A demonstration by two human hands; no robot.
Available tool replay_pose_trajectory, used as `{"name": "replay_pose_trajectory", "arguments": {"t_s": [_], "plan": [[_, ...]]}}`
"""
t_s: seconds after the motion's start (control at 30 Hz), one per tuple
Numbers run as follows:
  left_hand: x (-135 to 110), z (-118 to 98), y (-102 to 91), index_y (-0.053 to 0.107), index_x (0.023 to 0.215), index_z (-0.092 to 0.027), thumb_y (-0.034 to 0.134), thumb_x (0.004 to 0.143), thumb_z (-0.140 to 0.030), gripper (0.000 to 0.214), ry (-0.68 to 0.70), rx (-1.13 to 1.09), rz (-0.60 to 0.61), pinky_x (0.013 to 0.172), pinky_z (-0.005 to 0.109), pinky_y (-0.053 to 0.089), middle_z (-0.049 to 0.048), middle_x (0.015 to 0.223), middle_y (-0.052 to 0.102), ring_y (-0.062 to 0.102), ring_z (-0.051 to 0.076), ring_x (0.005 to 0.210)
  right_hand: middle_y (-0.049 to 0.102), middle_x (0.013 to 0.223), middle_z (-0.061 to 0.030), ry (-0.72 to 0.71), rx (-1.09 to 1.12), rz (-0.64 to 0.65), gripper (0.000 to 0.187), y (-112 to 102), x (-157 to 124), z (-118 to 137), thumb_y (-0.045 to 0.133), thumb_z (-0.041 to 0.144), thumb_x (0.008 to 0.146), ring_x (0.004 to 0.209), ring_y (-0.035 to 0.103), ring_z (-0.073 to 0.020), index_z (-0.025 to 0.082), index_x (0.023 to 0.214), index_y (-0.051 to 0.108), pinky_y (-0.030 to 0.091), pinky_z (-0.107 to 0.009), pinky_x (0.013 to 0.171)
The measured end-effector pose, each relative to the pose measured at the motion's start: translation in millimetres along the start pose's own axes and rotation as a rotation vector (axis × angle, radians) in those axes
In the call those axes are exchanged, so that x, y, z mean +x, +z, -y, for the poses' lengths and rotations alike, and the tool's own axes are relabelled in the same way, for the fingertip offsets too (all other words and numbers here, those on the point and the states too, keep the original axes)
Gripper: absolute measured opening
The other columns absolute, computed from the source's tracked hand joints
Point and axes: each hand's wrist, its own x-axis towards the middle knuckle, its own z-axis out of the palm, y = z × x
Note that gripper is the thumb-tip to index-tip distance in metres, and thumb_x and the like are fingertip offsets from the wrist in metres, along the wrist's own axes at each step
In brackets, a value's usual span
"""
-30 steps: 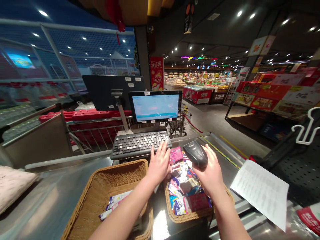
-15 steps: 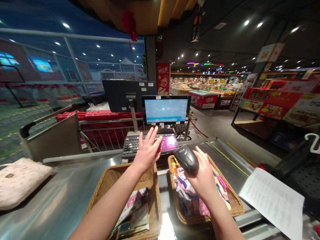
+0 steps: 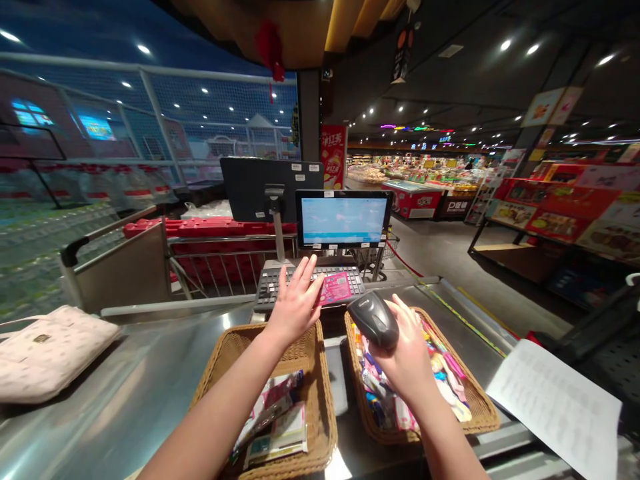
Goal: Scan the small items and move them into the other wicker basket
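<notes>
My left hand (image 3: 296,300) pinches a pink printed packet (image 3: 335,288) at its left edge, with the other fingers stretched out. The packet, marked with a small code patch, lies over the keyboard (image 3: 273,283) from this viewpoint. A black barcode scanner (image 3: 373,320) is gripped in my right hand (image 3: 407,353), its head pointing toward the packet. Beneath my right hand stands a wicker basket (image 3: 487,417) full of colourful small packaged goods (image 3: 375,387). Under my left forearm, another wicker basket (image 3: 327,413) holds several flat packets (image 3: 280,433).
A lit monitor (image 3: 345,220) stands behind the keyboard, beside a second screen's dark back (image 3: 273,190). On the metal counter (image 3: 165,373) a pale handbag (image 3: 50,353) lies left and a printed paper sheet (image 3: 555,407) right. Beyond are a trolley (image 3: 220,267) and shelving (image 3: 555,213).
The view has swung slightly left, so the surroundings shift right. Glare on the pink packet has faded, and the packet sits a little further left over the keyboard. Both hands keep their grips.
</notes>
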Motion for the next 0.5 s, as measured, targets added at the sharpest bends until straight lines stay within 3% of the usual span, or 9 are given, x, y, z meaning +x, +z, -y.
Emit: {"name": "replay_pose_trajectory", "arguments": {"t_s": [0.5], "plan": [[-43.1,27.0,-0.2,0.055,0.136,-0.016,0.065,0.081,-0.024,0.056,-0.113,0.031,0.061,0.12,0.064,0.011,0.0187,0.162,0.022,0.024,0.036,0.149,0.059,0.129,-0.0152,-0.011,0.038,0.065,0.053,27.4,4.8,18.1,0.058,0.016,0.072,0.137,0.042,-0.041,0.018,0.124,0.055,0.034,-0.068,0.109]]}}
